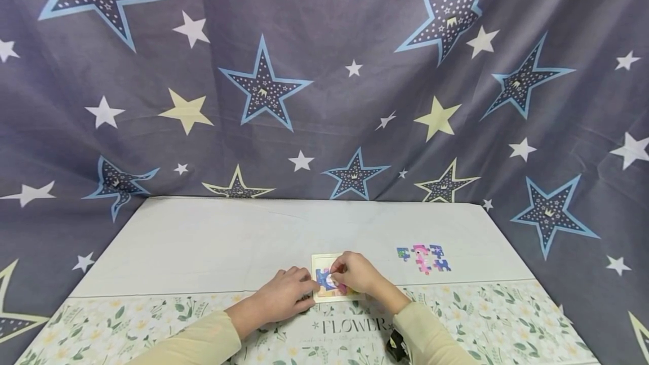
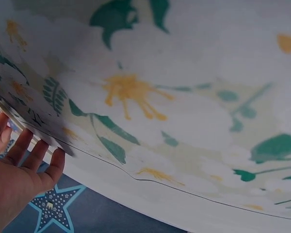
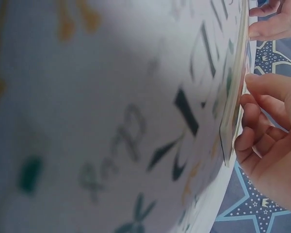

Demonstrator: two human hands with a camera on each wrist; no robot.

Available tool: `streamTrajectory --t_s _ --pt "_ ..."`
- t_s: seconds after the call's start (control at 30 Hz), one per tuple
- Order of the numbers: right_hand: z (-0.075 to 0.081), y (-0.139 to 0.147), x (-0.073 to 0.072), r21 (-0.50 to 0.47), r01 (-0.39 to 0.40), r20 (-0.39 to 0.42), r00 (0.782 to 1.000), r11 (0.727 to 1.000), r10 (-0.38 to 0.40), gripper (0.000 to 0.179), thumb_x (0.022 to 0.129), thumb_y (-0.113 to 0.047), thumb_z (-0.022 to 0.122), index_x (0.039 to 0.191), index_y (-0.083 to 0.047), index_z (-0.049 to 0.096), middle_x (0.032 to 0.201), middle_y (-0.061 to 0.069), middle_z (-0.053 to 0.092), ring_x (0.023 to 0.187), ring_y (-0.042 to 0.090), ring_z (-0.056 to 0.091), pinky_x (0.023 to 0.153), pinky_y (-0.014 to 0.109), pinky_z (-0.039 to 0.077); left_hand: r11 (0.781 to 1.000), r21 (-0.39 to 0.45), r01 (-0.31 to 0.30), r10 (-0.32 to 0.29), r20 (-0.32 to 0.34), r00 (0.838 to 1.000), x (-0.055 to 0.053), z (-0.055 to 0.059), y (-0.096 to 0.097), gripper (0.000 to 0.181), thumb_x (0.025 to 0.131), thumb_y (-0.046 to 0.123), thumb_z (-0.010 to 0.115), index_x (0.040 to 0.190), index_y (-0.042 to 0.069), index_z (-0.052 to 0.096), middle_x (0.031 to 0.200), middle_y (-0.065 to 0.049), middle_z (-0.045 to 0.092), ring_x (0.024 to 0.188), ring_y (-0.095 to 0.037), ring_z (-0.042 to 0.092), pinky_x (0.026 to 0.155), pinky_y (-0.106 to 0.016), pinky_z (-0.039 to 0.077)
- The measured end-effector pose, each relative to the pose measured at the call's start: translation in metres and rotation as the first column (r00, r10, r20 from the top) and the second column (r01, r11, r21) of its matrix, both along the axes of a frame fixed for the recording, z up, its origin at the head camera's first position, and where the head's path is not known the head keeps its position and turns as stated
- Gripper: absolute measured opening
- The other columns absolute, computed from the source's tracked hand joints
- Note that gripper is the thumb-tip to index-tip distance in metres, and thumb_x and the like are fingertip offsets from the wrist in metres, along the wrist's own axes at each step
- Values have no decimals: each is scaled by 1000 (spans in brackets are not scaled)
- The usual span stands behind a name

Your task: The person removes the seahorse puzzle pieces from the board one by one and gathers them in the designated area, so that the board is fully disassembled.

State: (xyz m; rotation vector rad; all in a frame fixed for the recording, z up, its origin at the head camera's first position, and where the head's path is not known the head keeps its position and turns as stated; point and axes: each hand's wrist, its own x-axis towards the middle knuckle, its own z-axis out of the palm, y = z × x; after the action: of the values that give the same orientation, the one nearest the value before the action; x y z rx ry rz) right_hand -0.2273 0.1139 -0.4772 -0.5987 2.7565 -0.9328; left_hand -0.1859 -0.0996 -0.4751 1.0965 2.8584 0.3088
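A small, light-framed puzzle tray lies on the table, with blue, pink and orange jigsaw pieces in its lower part. My left hand rests at the tray's left side, its fingers spread and the thumb reaching over the edge. In the left wrist view the left hand has its fingertips against the tray's side. Over the tray, my right hand pinches a jigsaw piece between thumb and forefinger, mostly hidden by the fingers. The right wrist view has the right hand with curled fingers beside the tray's edge.
Several loose jigsaw pieces, pink and blue, lie on the white part of the table to the right. A flower-printed cloth covers the near part. A small black object is by the right sleeve. Behind hangs a star-patterned curtain.
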Motion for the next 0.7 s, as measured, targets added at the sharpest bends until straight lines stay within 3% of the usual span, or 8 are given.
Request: streamTrajectory --t_s 0.7 --pt "4 1 -1 -9 -25 -32 999 1000 25 9 86 -16 67 84 -7 67 82 -3 56 67 5 49 60 20 43 1000 -6 3 -3 -8 1000 -1 0 0 28 94 41 53 119 30 61 110 6 56 97 -11 50 77 -37 43"
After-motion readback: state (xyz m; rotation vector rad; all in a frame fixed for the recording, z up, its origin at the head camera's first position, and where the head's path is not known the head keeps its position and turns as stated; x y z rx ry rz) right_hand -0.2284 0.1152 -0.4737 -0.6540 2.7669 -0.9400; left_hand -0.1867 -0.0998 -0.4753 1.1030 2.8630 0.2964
